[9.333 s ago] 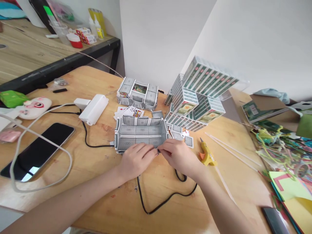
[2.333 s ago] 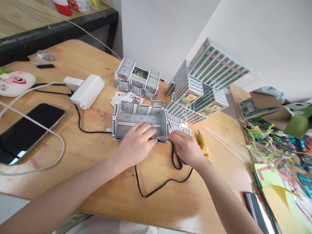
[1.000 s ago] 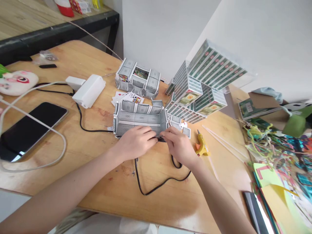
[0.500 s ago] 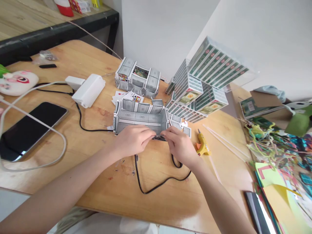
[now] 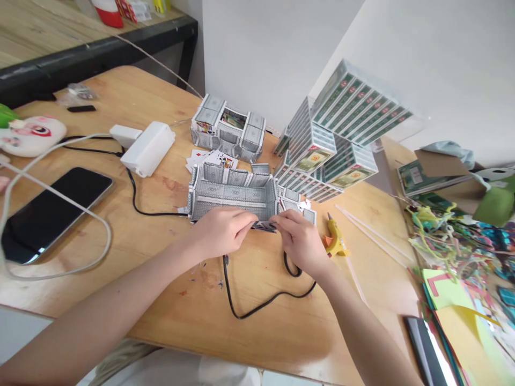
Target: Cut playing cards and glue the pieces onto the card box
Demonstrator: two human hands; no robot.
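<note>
Both hands are on the near wall of the open card box (image 5: 231,193), which sits on the wooden counter (image 5: 161,321) right in front of the person, its hollow facing up. It looks put together from grey-backed playing cards.

Left hand (image 5: 221,231) is over the middle of that near wall, fingers pinched together on the edge. Right hand (image 5: 301,241) is pinching the same edge closer to the right corner — a short folded bit of wall shows in the gap between the two. The fingertips hide exactly how the card is gripped.

Behind it there's a second card box (image 5: 229,128) with a cutout in the top, plus some loose cards (image 5: 215,159) face up between the two. Right of that, a stack of clear plastic cases (image 5: 354,107) with green stripes leans up near the wall.

A yellow glue gun (image 5: 338,238) lies just beside the right hand, with clear sticks (image 5: 372,233) past it. A black cord (image 5: 240,318) loops on the near side of the hands. Over on the left: white adapter (image 5: 148,150), then a black phone (image 5: 56,214) with a white cable (image 5: 60,194) running across it.
</note>
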